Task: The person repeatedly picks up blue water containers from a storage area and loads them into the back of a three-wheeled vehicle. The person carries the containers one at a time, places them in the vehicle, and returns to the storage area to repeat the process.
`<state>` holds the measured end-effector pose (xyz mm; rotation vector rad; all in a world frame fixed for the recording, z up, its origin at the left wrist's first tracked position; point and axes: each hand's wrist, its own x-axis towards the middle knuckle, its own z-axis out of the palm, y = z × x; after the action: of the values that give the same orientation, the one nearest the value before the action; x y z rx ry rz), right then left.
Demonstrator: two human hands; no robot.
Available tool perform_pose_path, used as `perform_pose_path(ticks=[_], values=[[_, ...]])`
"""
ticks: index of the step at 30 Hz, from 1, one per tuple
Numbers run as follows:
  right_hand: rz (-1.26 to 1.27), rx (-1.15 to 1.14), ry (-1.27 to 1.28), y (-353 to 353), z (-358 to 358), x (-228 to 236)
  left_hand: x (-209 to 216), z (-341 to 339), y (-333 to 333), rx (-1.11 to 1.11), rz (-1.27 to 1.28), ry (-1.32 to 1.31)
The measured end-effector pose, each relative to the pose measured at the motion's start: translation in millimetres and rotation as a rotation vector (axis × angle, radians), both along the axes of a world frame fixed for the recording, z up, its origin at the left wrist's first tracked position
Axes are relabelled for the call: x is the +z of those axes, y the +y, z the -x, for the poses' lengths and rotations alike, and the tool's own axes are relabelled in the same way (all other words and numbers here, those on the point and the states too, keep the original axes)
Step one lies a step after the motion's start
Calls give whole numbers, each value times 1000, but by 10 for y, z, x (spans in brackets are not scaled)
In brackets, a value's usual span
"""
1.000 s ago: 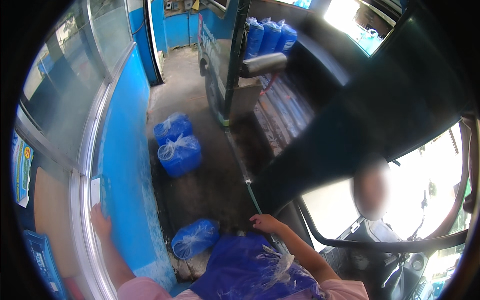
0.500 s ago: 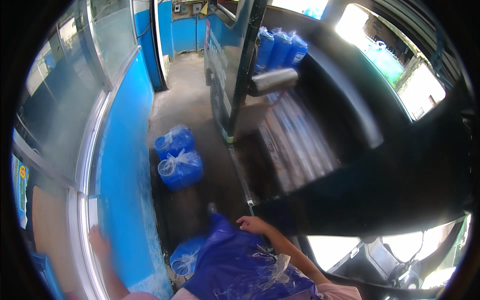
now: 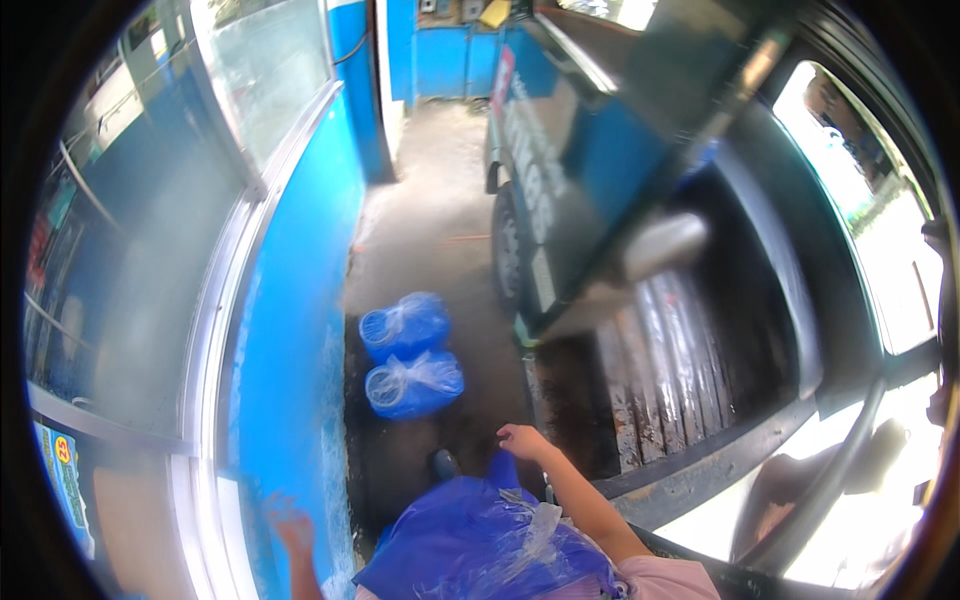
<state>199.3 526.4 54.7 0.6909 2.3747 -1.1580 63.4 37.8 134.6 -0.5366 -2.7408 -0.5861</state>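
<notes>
My left hand (image 3: 288, 520) is blurred, its fingers apart and holding nothing, low beside the blue wall. My right hand (image 3: 525, 441) has its fingers curled in just above a raised fold of the blue apron (image 3: 430, 530) on my front. Whether those fingers grip the apron, I cannot tell. Crumpled clear plastic (image 3: 540, 535) lies on the apron. On the floor ahead, two blue water jugs wrapped in clear plastic bags lie side by side, a farther jug (image 3: 415, 322) and a nearer jug (image 3: 425, 388), both apart from my hands.
A blue wall (image 3: 290, 260) with metal-framed windows runs along my left. To the right stands a vehicle with an open door (image 3: 560, 190) and a ribbed metal floor (image 3: 655, 370). Its wheel (image 3: 507, 245) borders the passage. My shoe (image 3: 446, 463) shows on the dark floor.
The view has swung right and forward. My left hand has come off the window ledge. The jugs in the vehicle and a third floor jug by the apron have gone out of sight.
</notes>
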Motion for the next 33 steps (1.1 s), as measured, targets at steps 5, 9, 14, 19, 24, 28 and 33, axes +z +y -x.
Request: perform_pose_path(ticks=[5, 9, 14, 19, 24, 28, 33], values=[[74, 98, -11, 180, 423, 56, -383, 322, 1375, -507, 119, -1102], [1, 208, -16, 513, 530, -28, -412, 430, 1858, -515, 45, -899], [-49, 350, -54, 1003, 699, -145, -279, 636, 1935, -248, 102, -939], [-75, 429, -75, 1168, 1025, -211, -242, 819, 2023, -186, 169, -1017], [-36, 500, -49, 1015, 1336, -281, -369, 931, 2313, -244, 158, -974], [9, 535, -82, 839, 1504, -275, -511, 1102, 2540, -341, 204, -1007], [29, 502, -99, 713, 1568, -314, -866, 1474, 2743, -483, 276, -923]])
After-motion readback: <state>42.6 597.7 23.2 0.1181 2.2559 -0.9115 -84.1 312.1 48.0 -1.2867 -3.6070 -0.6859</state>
